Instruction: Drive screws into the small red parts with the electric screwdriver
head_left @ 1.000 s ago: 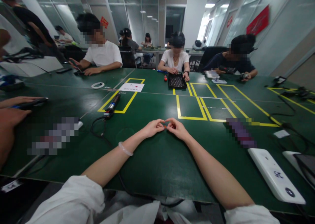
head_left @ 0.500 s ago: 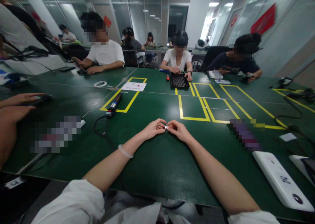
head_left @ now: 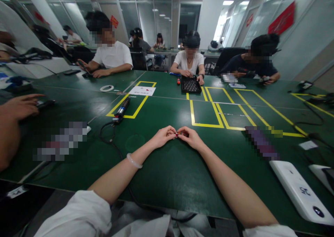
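Over the green table (head_left: 167, 174), my left hand (head_left: 165, 135) and my right hand (head_left: 189, 136) meet at the fingertips. Between them they pinch a tiny part (head_left: 176, 135) that shows red; it is too small for me to tell its kind. Both thumbs and index fingers are closed on it, and the other fingers are curled in. A pale bracelet (head_left: 134, 161) circles my left wrist. Beyond my left hand lies a black cylindrical tool (head_left: 123, 107) with a cable, inside a yellow tape outline.
A white power bank (head_left: 300, 191) and a blurred phone (head_left: 261, 143) lie at right; another blurred device (head_left: 62, 141) lies at left. Across the table a person works over a black tray (head_left: 191, 85). A co-worker's hand (head_left: 21, 106) reaches in from the left. A paper sheet (head_left: 143, 90) lies farther back.
The tiny part looked silvery and bright before; now its red side shows, so it seems turned between my fingers. The co-worker's hand at left has lifted and shifted.
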Demonstrator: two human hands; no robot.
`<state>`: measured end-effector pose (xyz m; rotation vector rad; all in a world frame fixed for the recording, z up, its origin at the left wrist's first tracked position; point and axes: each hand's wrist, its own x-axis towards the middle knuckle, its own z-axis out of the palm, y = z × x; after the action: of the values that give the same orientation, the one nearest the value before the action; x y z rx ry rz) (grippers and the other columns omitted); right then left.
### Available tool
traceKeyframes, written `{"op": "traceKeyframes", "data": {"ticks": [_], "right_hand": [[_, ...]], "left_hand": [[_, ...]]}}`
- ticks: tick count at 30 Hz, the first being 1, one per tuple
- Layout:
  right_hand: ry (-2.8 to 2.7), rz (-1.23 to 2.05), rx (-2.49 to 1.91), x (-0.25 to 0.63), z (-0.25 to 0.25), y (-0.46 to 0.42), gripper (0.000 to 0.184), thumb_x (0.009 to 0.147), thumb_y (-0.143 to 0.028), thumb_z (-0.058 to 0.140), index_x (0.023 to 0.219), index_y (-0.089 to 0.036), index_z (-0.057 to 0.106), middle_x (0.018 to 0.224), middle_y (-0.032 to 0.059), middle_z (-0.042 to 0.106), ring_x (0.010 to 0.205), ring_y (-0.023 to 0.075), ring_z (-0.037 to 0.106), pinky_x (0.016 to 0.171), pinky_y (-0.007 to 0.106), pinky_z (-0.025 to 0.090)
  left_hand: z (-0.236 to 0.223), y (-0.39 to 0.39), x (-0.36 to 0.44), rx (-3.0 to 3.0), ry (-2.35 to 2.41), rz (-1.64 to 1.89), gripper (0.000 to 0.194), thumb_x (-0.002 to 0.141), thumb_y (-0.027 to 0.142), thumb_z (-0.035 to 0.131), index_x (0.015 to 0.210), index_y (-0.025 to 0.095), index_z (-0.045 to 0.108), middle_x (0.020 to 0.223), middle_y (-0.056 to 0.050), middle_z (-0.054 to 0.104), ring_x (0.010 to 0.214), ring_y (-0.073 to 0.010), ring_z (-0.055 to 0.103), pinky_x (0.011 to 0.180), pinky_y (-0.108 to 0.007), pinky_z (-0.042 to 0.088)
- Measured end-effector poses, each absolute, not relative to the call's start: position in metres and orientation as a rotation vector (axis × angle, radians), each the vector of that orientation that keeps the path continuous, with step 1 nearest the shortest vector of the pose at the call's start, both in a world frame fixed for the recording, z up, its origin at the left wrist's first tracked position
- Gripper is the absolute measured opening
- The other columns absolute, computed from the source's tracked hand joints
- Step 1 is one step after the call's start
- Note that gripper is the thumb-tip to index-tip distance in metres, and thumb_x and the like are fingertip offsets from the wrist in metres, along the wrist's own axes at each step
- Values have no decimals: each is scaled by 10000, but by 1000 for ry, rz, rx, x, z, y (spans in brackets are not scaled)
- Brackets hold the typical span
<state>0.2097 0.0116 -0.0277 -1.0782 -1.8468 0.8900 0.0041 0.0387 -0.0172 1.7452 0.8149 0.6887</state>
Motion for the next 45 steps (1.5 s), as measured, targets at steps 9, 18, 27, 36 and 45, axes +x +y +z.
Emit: {"op": "traceKeyframes", "data": {"ticks": [9, 18, 27, 36, 45], "right_hand": [[-1776, 1012, -1090, 211, -33, 14, 247, 874, -403, 572, 915, -165, 619, 740, 6, 623, 646, 126, 537, 614, 246, 408], [-1698, 1131, -1025, 210, -36, 16, 308, 834, -434, 625, 998, -178, 577, 775, 14, 654, 647, 130, 567, 619, 253, 435], [-1784, 1013, -1053, 208, -31, 12, 240, 825, -371, 641, 954, -172, 602, 809, 9, 623, 658, 115, 515, 607, 237, 393], [-1759, 969, -1159, 209, -31, 15, 240, 825, -382, 625, 955, -181, 605, 676, -26, 535, 595, 118, 462, 568, 238, 359], [-1773, 975, -1157, 208, -34, 16, 216, 828, -344, 624, 955, -170, 613, 708, -20, 547, 611, 112, 466, 581, 234, 360]], "left_hand": [[-12, 34, 4, 1846, 827, 664, 284, 877, 357, 559, 1081, 165, 512, 843, -39, 695, 784, -141, 647, 751, -273, 482], [-9, 29, 6, 1990, 862, 715, 203, 871, 301, 556, 1034, 180, 558, 901, -23, 670, 798, -125, 627, 721, -232, 465], [-11, 31, 5, 1983, 901, 706, 202, 866, 317, 563, 1013, 179, 564, 899, -25, 664, 804, -132, 625, 714, -238, 470], [6, 46, -14, 2059, 992, 728, 347, 903, 415, 496, 1164, 192, 550, 1044, -62, 662, 916, -169, 635, 827, -300, 492], [27, 120, -157, 2266, 2060, 615, 624, 813, 391, 613, 1321, 66, 452, 1363, -193, 471, 1260, -337, 432, 1056, -467, 347]]}}
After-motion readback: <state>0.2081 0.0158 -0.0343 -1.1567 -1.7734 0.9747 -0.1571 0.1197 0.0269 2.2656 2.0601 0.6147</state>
